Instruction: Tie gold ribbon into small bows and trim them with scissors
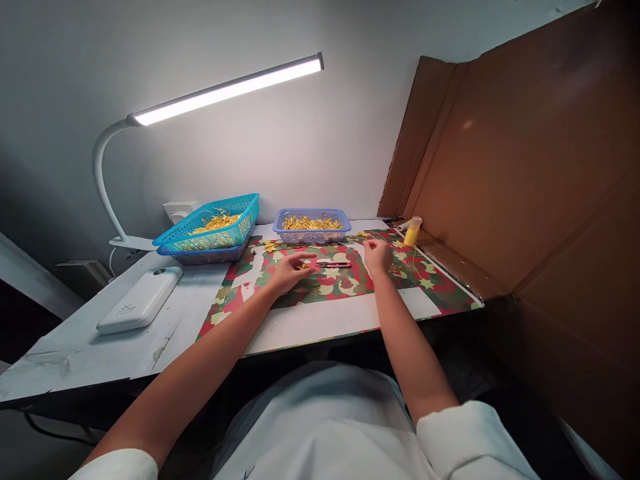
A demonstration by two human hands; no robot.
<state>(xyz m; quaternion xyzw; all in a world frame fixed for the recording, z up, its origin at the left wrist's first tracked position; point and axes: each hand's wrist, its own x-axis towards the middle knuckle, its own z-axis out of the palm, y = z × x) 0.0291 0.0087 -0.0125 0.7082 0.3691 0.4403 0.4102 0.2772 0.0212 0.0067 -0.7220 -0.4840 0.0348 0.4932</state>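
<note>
Over the patterned mat, my left hand (289,273) has its index finger stretched toward the right. A small yellow piece (305,266) shows between its fingers and thumb. My right hand (379,257) is closed in a pinch on the right side of the mat; whatever its fingertips hold is too small to make out. Between the hands lies a small pair of thread snips (334,265). Beyond the right hand, a spool of yellow thread (413,231) stands upright. Loose yellow pieces (273,246) lie on the mat behind my left hand.
At the back, a purple basket (313,237) and a tilted turquoise basket (245,217) hold many yellow pieces. A white power bank (141,301) lies on the left. The lit lamp (230,90) hangs above. Tall cardboard (520,153) walls the right side.
</note>
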